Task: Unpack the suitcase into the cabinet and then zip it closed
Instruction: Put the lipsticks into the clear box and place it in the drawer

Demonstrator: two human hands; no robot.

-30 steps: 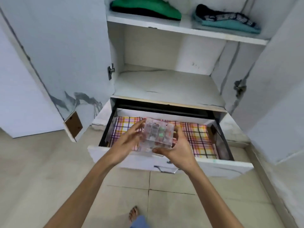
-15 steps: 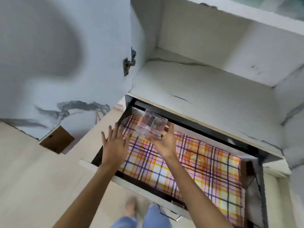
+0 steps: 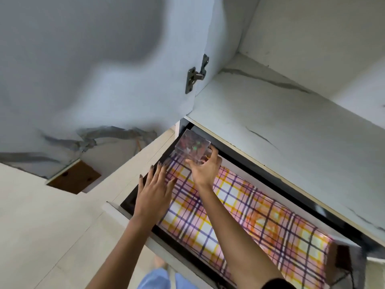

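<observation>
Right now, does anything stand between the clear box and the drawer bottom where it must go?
Nothing visible does. The right hand holds the clear box over the far left corner of the open drawer, and only the checked liner shows below it. The left hand is open, off to the side, not under the box.

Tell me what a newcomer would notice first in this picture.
The bright plaid liner in the open drawer draws the eye first. At its far left corner the right hand holds a clear plastic box, and the left hand spreads straight fingers over the drawer's left edge.
</observation>
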